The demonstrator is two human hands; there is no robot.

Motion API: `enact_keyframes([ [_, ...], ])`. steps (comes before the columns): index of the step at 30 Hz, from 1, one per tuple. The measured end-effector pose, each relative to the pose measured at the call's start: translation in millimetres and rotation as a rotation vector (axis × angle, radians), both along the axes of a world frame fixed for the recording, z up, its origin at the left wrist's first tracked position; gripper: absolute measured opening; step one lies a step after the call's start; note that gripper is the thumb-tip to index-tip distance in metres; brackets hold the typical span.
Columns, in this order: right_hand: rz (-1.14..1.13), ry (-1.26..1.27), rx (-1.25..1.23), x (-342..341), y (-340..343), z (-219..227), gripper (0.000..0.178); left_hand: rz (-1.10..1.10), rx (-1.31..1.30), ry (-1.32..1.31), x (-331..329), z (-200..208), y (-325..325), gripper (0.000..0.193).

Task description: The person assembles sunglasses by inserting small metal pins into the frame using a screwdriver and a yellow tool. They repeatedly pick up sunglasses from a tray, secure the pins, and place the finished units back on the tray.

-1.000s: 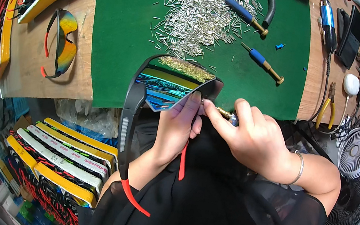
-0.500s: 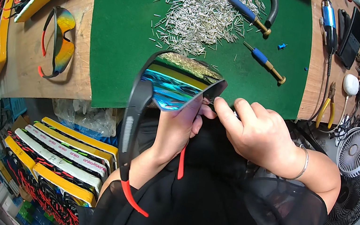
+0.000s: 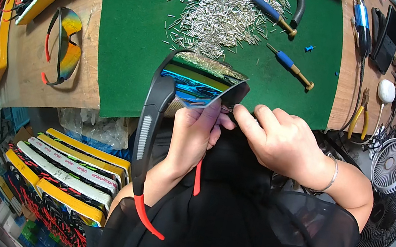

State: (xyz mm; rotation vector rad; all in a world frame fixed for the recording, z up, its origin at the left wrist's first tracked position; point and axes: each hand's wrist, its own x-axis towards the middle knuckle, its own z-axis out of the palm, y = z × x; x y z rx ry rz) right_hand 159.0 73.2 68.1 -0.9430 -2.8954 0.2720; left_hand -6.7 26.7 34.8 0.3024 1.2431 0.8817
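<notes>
My left hand [image 3: 191, 138] is closed around a pair of wraparound sunglasses [image 3: 145, 135] with a mirrored blue-green lens and a dark frame. Their red-tipped temples hang toward me, one on each side of my left wrist. My right hand [image 3: 281, 140] is pinched at the frame's right end, close to my left fingertips. Whatever lies between its thumb and forefinger is too small and hidden to name. Beyond the lens, a heap of small silver metal pins [image 3: 221, 15] lies on the green mat [image 3: 130, 60].
Two blue-handled tools with brass ends, one upper [image 3: 267, 7] and one lower [image 3: 290, 65], lie beside the heap. More sunglasses [image 3: 69, 49] rest on the left. Yellow-handled pliers [image 3: 361, 117], a corded blue tool [image 3: 361, 25] and a white fan [image 3: 390, 165] are right. Trays of frames [image 3: 69, 170] stand lower left.
The sunglasses have tilted, so the lens shows flatter and its lower edge sits higher. My right hand has shifted slightly left and up, still pinched at the frame's end.
</notes>
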Motion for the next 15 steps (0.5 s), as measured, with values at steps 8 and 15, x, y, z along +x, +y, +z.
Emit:
enact_keyframes([
  [8,-0.003,0.036,-0.008,-2.1,1.1,-3.2,0.03,-0.01,0.058,0.007,-0.9,-3.3,-1.7,0.029],
  [15,0.005,0.064,-0.043,-4.7,3.5,-7.3,0.031,-0.048,0.008,0.034,-2.8,0.0,1.0,0.027],
])
